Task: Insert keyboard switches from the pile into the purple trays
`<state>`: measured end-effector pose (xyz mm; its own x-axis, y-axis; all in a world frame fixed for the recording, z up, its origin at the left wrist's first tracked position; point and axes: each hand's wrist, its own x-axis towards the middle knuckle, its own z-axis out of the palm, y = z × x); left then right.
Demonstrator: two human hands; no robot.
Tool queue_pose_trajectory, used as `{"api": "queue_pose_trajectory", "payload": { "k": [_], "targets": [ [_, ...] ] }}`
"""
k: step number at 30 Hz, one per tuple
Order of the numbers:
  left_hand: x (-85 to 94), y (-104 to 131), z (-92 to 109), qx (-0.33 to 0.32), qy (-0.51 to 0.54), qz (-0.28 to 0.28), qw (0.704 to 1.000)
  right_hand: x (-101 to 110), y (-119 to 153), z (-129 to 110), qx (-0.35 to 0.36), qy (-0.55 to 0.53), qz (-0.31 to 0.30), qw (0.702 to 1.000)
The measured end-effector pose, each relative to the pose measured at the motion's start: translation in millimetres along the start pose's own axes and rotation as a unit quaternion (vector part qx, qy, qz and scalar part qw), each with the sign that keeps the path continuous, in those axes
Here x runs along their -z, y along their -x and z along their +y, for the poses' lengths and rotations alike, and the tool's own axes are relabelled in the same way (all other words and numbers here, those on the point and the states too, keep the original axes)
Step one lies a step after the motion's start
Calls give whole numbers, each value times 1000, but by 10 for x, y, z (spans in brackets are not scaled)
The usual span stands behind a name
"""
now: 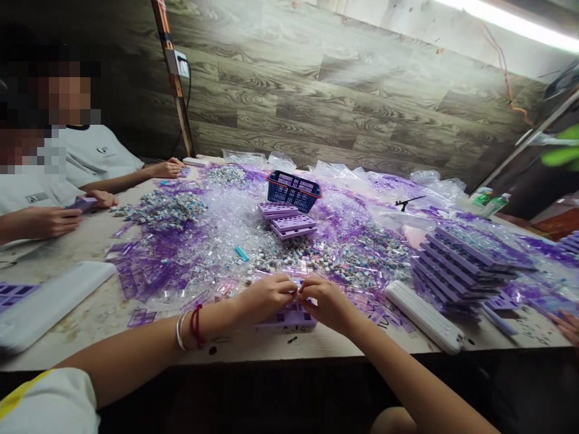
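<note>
Both hands meet over a purple tray with square openings (294, 317) near the table's front edge. My left hand (268, 296), with red and white bands at the wrist, has its fingertips pinched together above the tray. Opposite it, my right hand (329, 303) pinches thumb and forefinger close to the left fingertips. Whatever the fingers hold is too small to make out. Just behind the hands lies a heap of small white, grey and blue parts (362, 256), with clear and purple plastic pieces around it.
A dark blue basket (294, 191) stands behind purple trays (289, 220). Stacked purple trays (456, 271) and a white case (425, 316) are at the right. Another white case (58, 304) lies left. Two people sit at the left; another person's hand (567, 325) shows at the right edge.
</note>
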<state>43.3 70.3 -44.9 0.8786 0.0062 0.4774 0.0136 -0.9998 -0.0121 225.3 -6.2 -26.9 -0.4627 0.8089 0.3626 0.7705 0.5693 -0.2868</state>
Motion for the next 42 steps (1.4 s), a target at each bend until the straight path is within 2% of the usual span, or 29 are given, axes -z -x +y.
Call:
{"api": "queue_pose_trajectory", "payload": {
  "k": [3,7,10,15,19,25,32,38,42],
  "targets": [
    [-19,-13,8,-3,-2,0,1000,15,-32,-13,-21,-6,-11,1000],
    [-11,-9,-5,60,114,16,992,27,-64,-4,-40,-50,-13,998],
    [-19,4,-18,74,162,29,984,40,-81,-1,-43,-62,-20,997],
    [-75,19,-32,76,170,53,981,75,-115,6,-53,-60,-30,996],
    [-84,4,-45,81,169,52,981,93,-146,24,-61,-68,-48,995],
    [-38,-30,-46,33,164,44,985,91,-163,5,-83,-66,-64,992],
    [6,-47,-24,70,197,26,977,86,-154,-63,-102,-55,-40,992],
    [-35,-12,-74,110,226,29,967,89,-99,-19,-122,-84,-20,989],
    [-59,9,-101,118,246,48,961,89,-67,29,-111,-106,-13,988]
  ]
}}
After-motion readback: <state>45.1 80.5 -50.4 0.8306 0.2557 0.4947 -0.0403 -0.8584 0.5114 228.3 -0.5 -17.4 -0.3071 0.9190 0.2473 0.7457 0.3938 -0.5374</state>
